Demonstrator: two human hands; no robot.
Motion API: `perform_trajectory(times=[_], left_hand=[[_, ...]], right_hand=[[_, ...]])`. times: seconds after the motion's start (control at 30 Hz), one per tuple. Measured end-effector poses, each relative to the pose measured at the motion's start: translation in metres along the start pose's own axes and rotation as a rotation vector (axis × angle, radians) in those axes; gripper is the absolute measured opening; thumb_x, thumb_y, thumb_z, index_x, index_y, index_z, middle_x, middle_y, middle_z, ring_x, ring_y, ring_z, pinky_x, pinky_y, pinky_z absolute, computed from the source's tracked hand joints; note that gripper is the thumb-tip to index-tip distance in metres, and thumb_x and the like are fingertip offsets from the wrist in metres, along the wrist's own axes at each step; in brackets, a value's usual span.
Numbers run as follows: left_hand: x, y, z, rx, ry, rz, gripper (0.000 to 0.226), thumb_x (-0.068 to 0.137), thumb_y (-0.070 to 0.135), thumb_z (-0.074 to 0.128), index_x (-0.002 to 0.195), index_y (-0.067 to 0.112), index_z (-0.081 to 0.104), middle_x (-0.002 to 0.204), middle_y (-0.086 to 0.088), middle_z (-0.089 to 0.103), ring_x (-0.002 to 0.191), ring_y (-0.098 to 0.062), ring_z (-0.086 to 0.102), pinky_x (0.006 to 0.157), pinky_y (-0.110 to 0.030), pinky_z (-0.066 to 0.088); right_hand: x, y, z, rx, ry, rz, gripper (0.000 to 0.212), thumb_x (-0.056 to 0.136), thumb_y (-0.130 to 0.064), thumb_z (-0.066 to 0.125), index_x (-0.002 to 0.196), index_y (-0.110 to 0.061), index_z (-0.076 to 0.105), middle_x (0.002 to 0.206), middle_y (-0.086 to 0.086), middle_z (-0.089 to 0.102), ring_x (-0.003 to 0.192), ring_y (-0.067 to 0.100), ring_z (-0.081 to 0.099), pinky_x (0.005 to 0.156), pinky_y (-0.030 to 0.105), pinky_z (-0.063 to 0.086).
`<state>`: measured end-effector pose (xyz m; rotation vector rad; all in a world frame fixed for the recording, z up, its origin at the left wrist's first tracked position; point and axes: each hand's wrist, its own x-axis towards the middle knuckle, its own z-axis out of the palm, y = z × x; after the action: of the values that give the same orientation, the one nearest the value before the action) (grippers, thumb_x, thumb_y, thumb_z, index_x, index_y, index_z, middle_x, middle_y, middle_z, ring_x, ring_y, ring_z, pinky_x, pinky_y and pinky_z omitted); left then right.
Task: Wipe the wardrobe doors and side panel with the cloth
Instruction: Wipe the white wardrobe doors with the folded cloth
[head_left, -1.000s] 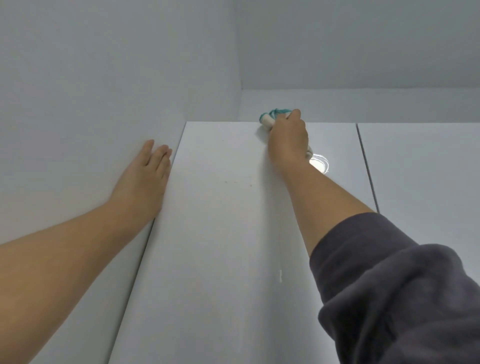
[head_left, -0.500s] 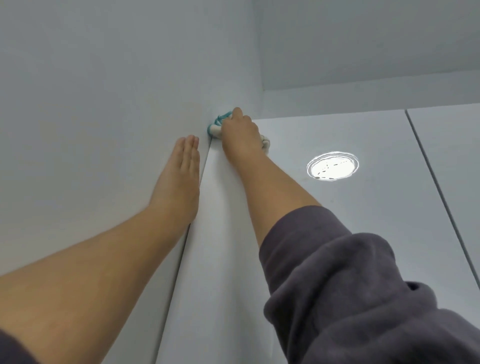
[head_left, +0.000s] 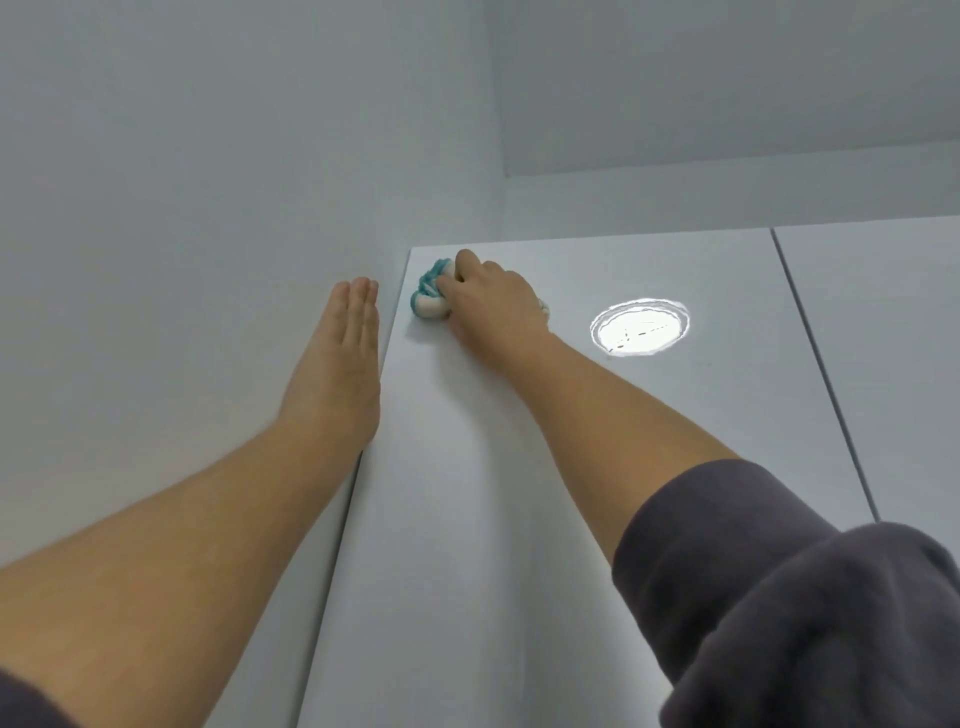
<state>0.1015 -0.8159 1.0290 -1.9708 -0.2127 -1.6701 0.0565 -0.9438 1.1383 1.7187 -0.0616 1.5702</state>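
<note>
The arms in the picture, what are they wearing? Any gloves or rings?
No gloves, rings or watch show on the right hand or the left hand. The right sleeve is soft, dark grey fabric, bunched up so the forearm is bare. Only a corner of the matching left sleeve shows at the bottom edge.

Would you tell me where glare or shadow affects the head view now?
Head view: a bright oval glare blows out detail on the glossy wardrobe door, just right of the right hand gripping the cloth; a faint shadow runs beside that forearm.
</note>
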Motion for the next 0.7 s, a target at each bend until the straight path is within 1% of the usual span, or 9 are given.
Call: perform_trajectory(times=[0.2, 0.33, 0.47, 0.57, 0.7], left_hand=[[-0.001, 0.001, 0.0, 0.025, 0.021, 0.008, 0.062, 0.101, 0.024, 0.008, 0.14, -0.021, -0.007, 0.15, -0.041, -0.009, 0.143, -0.051, -0.004, 0.116, -0.058, -0.002], [-0.001, 0.002, 0.001, 0.032, 0.029, 0.006, 0.063, 0.101, 0.026, 0.009, 0.141, -0.021, -0.006, 0.15, -0.042, -0.009, 0.143, -0.052, -0.004, 0.115, -0.059, -0.002], [-0.001, 0.002, 0.001, 0.014, 0.037, 0.0, 0.063, 0.101, 0.025, 0.009, 0.14, -0.022, -0.006, 0.15, -0.042, -0.008, 0.143, -0.052, -0.003, 0.116, -0.059, -0.002], [-0.001, 0.001, 0.001, 0.004, 0.038, 0.004, 0.063, 0.1, 0.024, 0.009, 0.14, -0.022, -0.006, 0.15, -0.042, -0.008, 0.143, -0.052, -0.003, 0.116, -0.059, -0.001], [-0.001, 0.001, 0.0, 0.0, 0.04, 0.018, 0.061, 0.101, 0.023, 0.009, 0.14, -0.022, -0.005, 0.149, -0.043, -0.007, 0.142, -0.053, -0.002, 0.117, -0.059, 0.0]], right_hand=[[-0.026, 0.045, -0.018, -0.064, -0.008, 0.189, 0.029, 0.091, -0.001, 0.042, 0.118, -0.008, 0.05, 0.121, 0.012, 0.044, 0.084, 0.026, 0.04, 0.065, 0.035, 0.027], [-0.039, 0.066, -0.025, -0.092, -0.027, 0.259, 0.03, 0.09, 0.001, 0.042, 0.119, -0.007, 0.049, 0.122, 0.012, 0.043, 0.094, 0.03, 0.049, 0.065, 0.035, 0.029], [-0.049, 0.084, -0.03, -0.099, -0.017, 0.316, 0.037, 0.089, 0.001, 0.044, 0.125, -0.007, 0.047, 0.123, 0.013, 0.042, 0.095, 0.032, 0.05, 0.065, 0.036, 0.031], [-0.061, 0.104, -0.036, -0.105, -0.012, 0.394, 0.04, 0.089, 0.001, 0.045, 0.127, -0.008, 0.044, 0.123, 0.014, 0.041, 0.096, 0.033, 0.05, 0.066, 0.036, 0.033], [-0.083, 0.133, -0.044, -0.09, 0.009, 0.51, 0.036, 0.089, -0.003, 0.048, 0.124, -0.008, 0.046, 0.12, 0.014, 0.041, 0.084, 0.03, 0.044, 0.063, 0.036, 0.033]])
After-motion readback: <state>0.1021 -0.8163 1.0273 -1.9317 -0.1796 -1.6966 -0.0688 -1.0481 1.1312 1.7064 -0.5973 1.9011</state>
